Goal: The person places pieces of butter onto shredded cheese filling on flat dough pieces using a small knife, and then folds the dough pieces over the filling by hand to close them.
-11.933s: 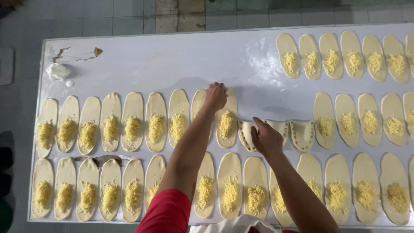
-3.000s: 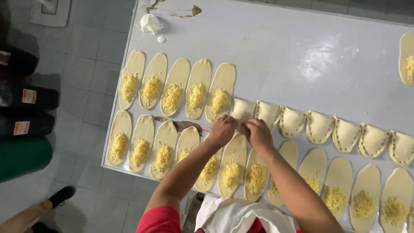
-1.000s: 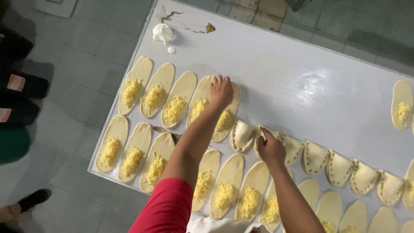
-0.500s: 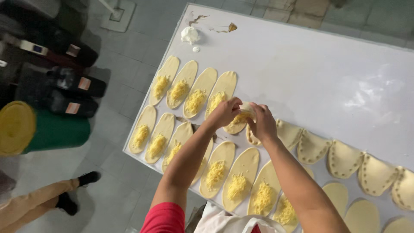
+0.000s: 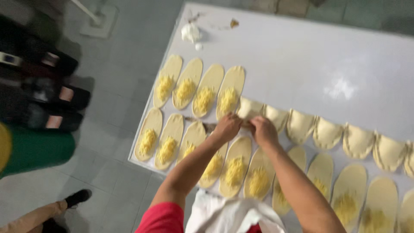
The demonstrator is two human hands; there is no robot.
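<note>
Grey floor tiles [image 5: 116,64] fill the left part of the view, and a long white table [image 5: 302,60] runs from the middle out to the right edge. On the floor at far left lie dark cylinders [image 5: 39,90] stacked side by side, with a green drum [image 5: 39,149] below them. A leg in tan trousers with a black shoe [image 5: 77,197] shows at the bottom left corner; it belongs to someone else nearby.

At the table's near left end, two rows of oval dough sheets [image 5: 172,136] lie flat, each carrying a heap of shredded yellow filling [image 5: 167,149]. A small white lump [image 5: 189,32] and a brownish scrap [image 5: 234,23] sit near the far left corner of the table.

Next comes the left hand [image 5: 227,127], fingers curled and pinching the edge of a folded dough piece [image 5: 250,110]. That piece sits at the left end of the folded row, just right of the last open oval in the far row. The right hand [image 5: 263,130] is just beside the left, its fingers likewise bent and pressed on the same piece's near edge; motion blur hides the exact fingertip contact.

Further right, a line of folded half-moon pastries [image 5: 327,133] runs on to the picture's edge, with more filled ovals [image 5: 349,194] in the row below them. A white apron [image 5: 228,215] and a red sleeve [image 5: 161,219] show at the bottom.
</note>
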